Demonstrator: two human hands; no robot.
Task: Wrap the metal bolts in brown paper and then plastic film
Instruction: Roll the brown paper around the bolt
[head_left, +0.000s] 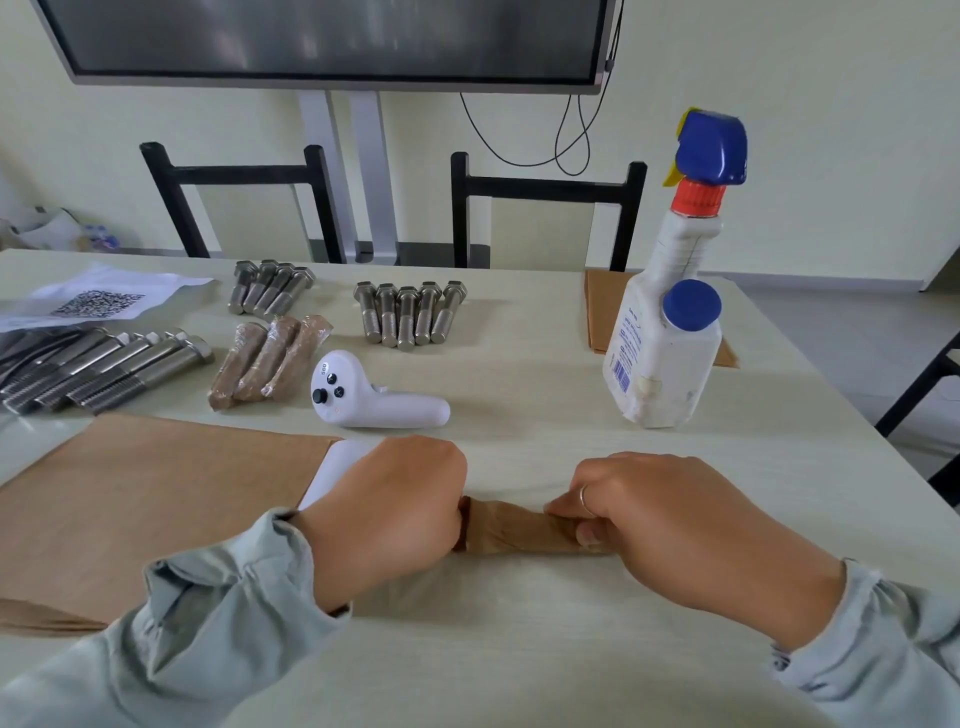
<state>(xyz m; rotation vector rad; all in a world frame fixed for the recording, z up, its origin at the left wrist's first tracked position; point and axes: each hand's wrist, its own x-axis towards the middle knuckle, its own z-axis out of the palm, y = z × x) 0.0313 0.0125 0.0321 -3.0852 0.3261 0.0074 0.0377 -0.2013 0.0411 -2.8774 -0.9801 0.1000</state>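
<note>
While both my hands are gripping the paper-wrapped bolt (519, 530) near the front of the surface (519, 649), I am pinching each end: my left hand (387, 512) is curled round the left end, my right hand (670, 525) is clamping the right end between thumb and fingers. I am judging the bolt inside to be heavy and rigid, while the brown paper around it is thin, creasing easily and likely to spring open, so the twisted ends are the places to keep hold of. A steel shank could slide out of a loose sleeve if I am tilting it.

Just to my left a flat sheet of brown paper (156, 499) is lying on the surface, with a white object (335, 475) partly hidden by my left wrist. Beyond my hands a white controller (374, 392) is lying nearest, then three finished wrapped bolts (267, 358), two groups of bare bolts (410, 314), and larger bolts (104, 369) at far left. A spray bottle (670, 322) is standing to the right, upright and easy to knock.
</note>
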